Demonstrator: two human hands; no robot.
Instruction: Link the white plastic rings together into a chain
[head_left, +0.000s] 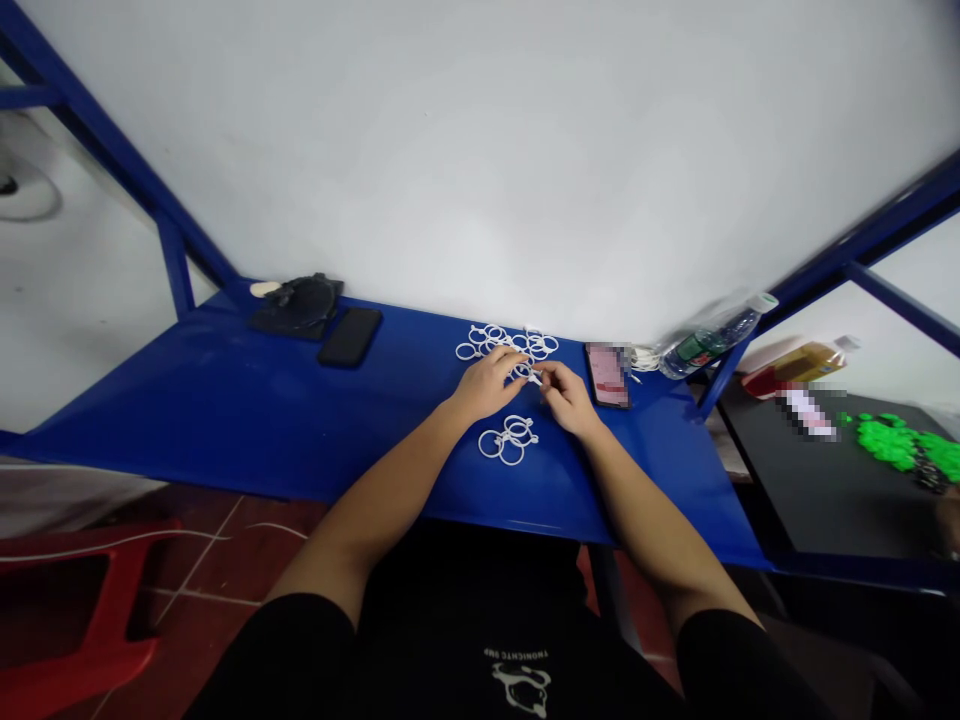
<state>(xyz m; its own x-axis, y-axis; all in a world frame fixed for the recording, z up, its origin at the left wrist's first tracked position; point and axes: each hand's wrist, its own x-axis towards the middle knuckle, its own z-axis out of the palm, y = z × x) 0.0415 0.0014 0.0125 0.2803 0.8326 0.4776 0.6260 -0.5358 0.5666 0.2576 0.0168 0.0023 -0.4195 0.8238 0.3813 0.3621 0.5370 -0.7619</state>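
My left hand (486, 386) and my right hand (568, 400) meet over the blue table, working on one white plastic curtain ring (519, 371) between them. The left fingers and thumb close around the ring's left side. On the other side, my right thumb and index finger pinch near its small end piece; the fingertips partly cover it. Behind my hands lies a loose pile of similar white rings (543, 346). Closer to my body, a small group of white rings (511, 453) overlaps on the tabletop.
A lit phone (609, 375) lies right of my hands, beside a coiled white cable (645, 358) and a leaning plastic bottle (705, 345). Leftward are a dark phone (350, 337) and a black bag-like item (300, 305). Green pieces (889, 442) cover part of the neighbouring black table.
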